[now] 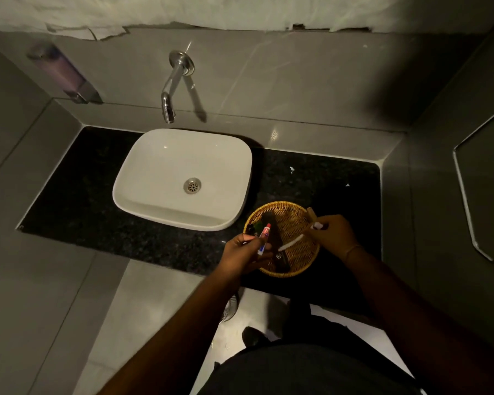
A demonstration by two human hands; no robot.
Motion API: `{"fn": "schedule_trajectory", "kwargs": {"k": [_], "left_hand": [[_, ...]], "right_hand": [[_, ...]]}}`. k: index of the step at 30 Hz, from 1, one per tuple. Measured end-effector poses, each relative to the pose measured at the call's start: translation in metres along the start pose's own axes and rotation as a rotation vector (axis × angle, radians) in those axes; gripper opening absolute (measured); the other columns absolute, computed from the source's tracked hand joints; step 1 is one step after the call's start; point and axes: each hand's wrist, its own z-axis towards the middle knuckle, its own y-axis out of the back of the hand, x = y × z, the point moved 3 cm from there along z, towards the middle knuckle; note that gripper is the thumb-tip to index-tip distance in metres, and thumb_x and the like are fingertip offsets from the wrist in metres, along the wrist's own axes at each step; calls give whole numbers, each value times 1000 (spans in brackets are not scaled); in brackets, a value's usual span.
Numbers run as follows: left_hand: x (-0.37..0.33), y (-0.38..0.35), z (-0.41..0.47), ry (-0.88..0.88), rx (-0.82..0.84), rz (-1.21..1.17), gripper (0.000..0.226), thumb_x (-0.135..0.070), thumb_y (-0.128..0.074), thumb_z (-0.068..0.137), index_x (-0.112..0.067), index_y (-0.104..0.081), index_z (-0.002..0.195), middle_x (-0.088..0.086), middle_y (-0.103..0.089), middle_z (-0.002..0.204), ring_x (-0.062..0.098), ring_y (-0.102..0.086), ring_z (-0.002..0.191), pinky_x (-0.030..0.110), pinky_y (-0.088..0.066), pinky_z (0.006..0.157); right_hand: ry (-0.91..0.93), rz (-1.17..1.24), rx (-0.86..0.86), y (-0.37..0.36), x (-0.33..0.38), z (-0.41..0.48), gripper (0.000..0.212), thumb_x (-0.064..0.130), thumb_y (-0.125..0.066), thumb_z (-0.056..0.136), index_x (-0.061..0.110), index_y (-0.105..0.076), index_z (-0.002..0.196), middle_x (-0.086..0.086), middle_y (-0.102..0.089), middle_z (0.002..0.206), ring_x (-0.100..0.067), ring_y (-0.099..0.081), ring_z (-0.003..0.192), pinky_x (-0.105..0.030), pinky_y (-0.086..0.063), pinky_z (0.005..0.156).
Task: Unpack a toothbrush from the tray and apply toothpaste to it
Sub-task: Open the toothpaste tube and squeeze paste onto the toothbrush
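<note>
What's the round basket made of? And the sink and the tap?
Basket: woven wicker or cane, judging by its tan strands. Sink: looks like glossy white ceramic, smooth with soft reflections. Tap: shiny silver metal, probably chrome, with bright highlights.

- Scene dim overall; corners darkest, especially 3 o'clock
- Basin (183, 178) is the brightest surface, evenly lit from above
- Tap (173, 86) casts a shadow toward 5 o'clock
- Wide-angle bending at edges; soap dispenser (60, 72) at 10 o'clock is blurred
</note>
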Motion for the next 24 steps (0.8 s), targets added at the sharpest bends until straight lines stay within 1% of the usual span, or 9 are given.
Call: {"fn": "schedule_trajectory", "kwargs": {"k": [3, 6, 8, 10, 12, 15, 16, 20, 24], "left_hand": [[10, 4, 2, 14, -30, -28, 15, -21, -81, 96, -10, -72, 93, 21, -81, 105, 48, -75, 119, 52, -63, 100], [15, 8, 1, 11, -43, -42, 12, -23, -81, 96, -16, -72, 91, 17, -84, 104, 34, -83, 102, 34, -66, 75], [15, 9, -2, -5, -56, -33, 12, -25, -80, 96, -17, -72, 92, 13, -85, 100, 24, -84, 88, 29, -64, 69], [15, 11, -5, -29, -81, -23, 13, -26, -79, 97, -17, -72, 94, 10, -85, 95, 17, -81, 78, 27, -62, 67], [14, 13, -9, -38, -117, -14, 15, -27, -79, 97, -15, -71, 98, 8, -84, 92, 12, -79, 72, 26, -61, 68], [14, 19, -17, -48, -147, -20, 22, -32, -81, 95, -14, -71, 102, 5, -83, 92, 13, -76, 74, 30, -61, 73], [14, 20, -20, -57, -151, -24, 25, -33, -80, 95, -12, -71, 104, 5, -83, 91, 14, -74, 75, 30, -60, 73], [17, 27, -32, -86, -203, -18, 30, -36, -81, 95, -9, -72, 103, 4, -81, 84, 18, -70, 76, 29, -57, 68], [24, 41, -44, -93, -226, -73, 25, -30, -79, 97, -7, -72, 106, 24, -80, 107, 23, -70, 84, 34, -59, 74]], "right_hand": [[-97, 274, 7, 6, -3, 5, 15, 10, -85, 82, 24, -80, 85, 3, -78, 89, -22, -75, 95, -48, -63, 93], [-91, 353, 9, 2, -2, 12, 18, 12, -81, 87, 18, -82, 104, 4, -78, 98, -21, -72, 104, -49, -59, 100], [-36, 340, -26, -2, 3, 15, 22, 14, -77, 92, 10, -80, 112, 0, -78, 104, -22, -72, 107, -49, -57, 103], [31, 299, -51, -7, 10, 20, 22, 14, -71, 96, 2, -79, 112, -14, -79, 108, -31, -73, 109, -53, -57, 103], [50, 274, -39, -13, 18, 26, 21, 12, -66, 99, 0, -78, 111, -17, -78, 107, -35, -73, 108, -54, -58, 101], [38, 191, 36, -30, 27, 34, 22, 12, -57, 104, 16, -78, 97, -14, -80, 106, -30, -76, 103, -49, -60, 99], [34, 143, 64, -37, 28, 37, 23, 12, -55, 105, 15, -77, 98, -15, -80, 106, -30, -76, 103, -48, -60, 99], [-43, 13, 141, -62, 18, 48, 31, 10, -62, 102, -5, -70, 128, -24, -76, 117, -38, -74, 108, -54, -60, 99], [-112, 3, 130, -74, 7, 52, 38, 9, -71, 96, -11, -67, 129, -31, -72, 122, -48, -70, 112, -58, -58, 100]]}}
